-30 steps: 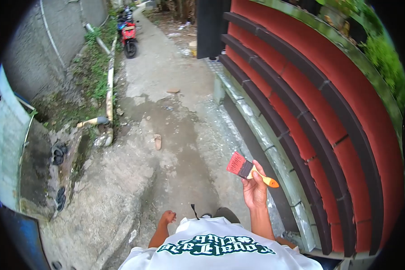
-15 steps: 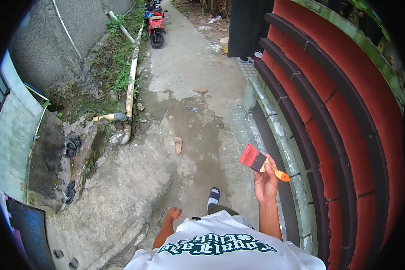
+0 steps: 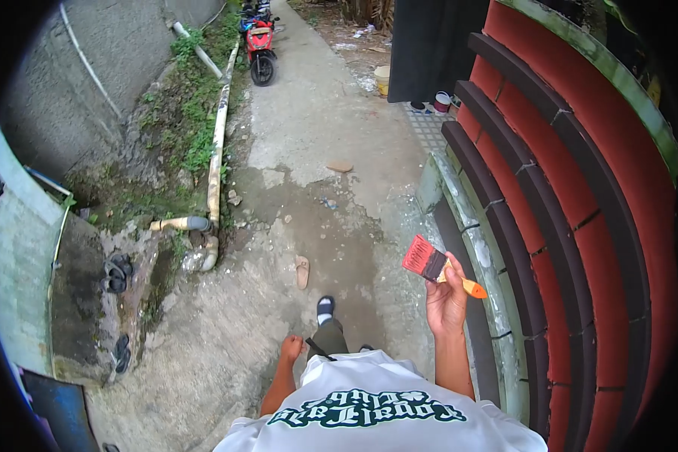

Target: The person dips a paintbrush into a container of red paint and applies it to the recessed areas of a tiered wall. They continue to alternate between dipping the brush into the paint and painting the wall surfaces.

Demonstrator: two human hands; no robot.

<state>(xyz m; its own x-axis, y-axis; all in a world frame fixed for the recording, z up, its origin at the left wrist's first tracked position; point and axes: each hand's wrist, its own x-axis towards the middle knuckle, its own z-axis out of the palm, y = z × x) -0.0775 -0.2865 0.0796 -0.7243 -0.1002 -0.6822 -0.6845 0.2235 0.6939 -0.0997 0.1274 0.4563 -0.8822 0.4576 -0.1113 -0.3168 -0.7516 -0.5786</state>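
A flat paintbrush is gripped in my right hand, raised in front of me on the right. Its bristles are coated red and point up and left; the ferrule is dark with paint, and the orange-tipped handle slants down to the right. My left hand hangs low beside my left thigh, its fingers curled in, with nothing visible in them. One of my feet, in a dark sandal, is forward on the concrete path.
Along the right runs a red wall with dark raised bands and a whitish ledge. A lone tan sandal lies ahead. A pipe edges the left side, and a red motorbike stands farther up. Dark footwear sits on a left step.
I have stepped forward: the foot in front is now farther left and ahead. The wall and ground have shifted in view. The paintbrush stays held up in my right hand.
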